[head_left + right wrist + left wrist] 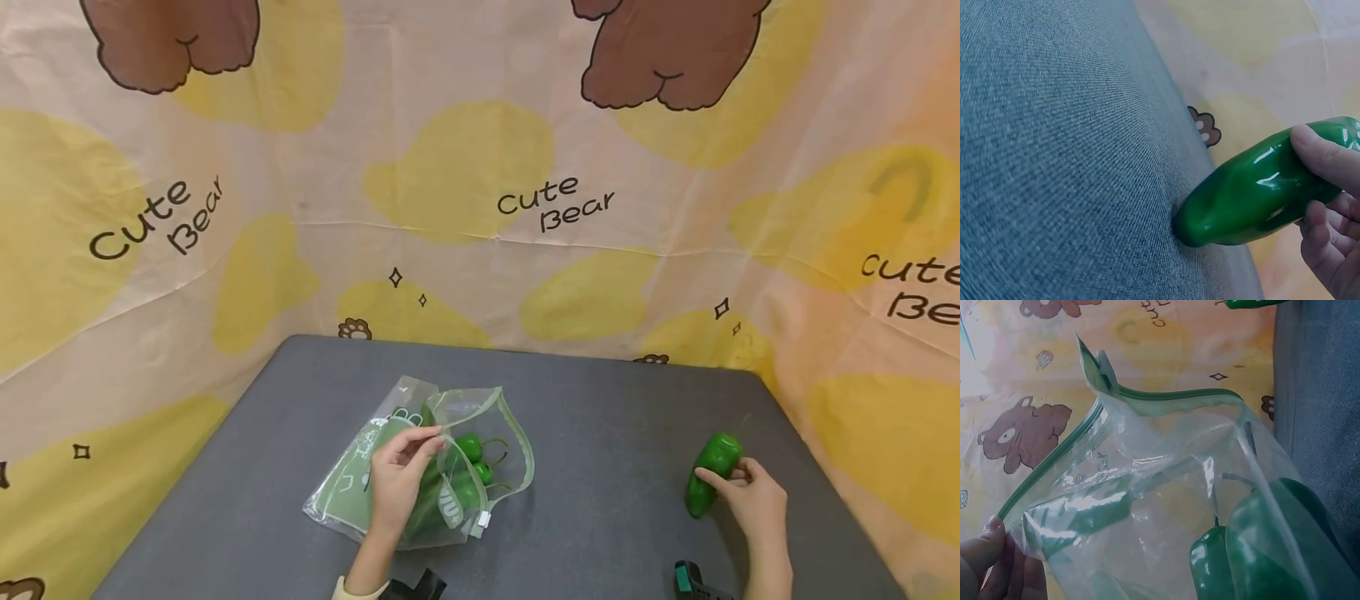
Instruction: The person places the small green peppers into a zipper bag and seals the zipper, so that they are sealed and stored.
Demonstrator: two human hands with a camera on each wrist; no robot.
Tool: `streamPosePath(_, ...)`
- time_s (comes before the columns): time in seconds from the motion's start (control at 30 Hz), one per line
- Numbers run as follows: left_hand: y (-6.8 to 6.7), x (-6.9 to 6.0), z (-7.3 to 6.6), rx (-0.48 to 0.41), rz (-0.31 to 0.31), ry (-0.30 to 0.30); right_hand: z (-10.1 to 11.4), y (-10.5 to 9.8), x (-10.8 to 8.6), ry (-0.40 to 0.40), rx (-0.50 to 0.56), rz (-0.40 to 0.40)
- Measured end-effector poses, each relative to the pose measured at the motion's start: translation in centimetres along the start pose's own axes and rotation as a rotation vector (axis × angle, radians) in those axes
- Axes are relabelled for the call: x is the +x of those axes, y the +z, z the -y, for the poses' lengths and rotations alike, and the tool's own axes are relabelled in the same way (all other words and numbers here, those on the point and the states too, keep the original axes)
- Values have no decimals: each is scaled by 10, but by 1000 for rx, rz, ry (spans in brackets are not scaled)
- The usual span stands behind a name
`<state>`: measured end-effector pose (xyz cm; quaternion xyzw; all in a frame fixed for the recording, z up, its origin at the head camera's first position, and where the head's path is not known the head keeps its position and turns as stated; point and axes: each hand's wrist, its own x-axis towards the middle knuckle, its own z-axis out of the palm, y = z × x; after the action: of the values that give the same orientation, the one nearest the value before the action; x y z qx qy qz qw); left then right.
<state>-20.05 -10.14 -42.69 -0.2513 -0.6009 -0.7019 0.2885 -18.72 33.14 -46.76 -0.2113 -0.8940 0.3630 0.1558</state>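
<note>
My left hand (397, 475) pinches the rim of a clear zip bag (517, 417) with green edging and a green print. The bag's mouth gapes toward the right. Inside it lie several green peppers (1272, 537) with stems, seen through the plastic. On the right side of the table, my right hand (753, 500) grips a long glossy green pepper (705, 479) between thumb and fingers. In the right wrist view that pepper (1247, 194) is tilted, its lower tip at the table surface. A white slider (481, 523) sits at the near end of the bag's zip.
The grey table (600, 450) stretches between the bag and the right hand. Behind it hangs a patterned cloth (450, 208) with bears and lettering. Dark wrist devices show below both hands, the right one (693, 583) with a teal part.
</note>
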Motion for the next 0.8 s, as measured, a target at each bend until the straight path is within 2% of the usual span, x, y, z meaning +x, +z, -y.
streamPosePath(0.2,0,1,1,0,-4,2,2,0,-1,-39,-49,-32)
streamPosePath(0.33,0,0,0,13,-8,-13,4,2,-3,-60,-46,-57)
streamPosePath(0.57,0,0,1,12,-14,-32,12,4,-5,-83,5,-22)
streamPosePath(0.8,0,0,1,30,-16,-42,19,5,-5,-141,12,5)
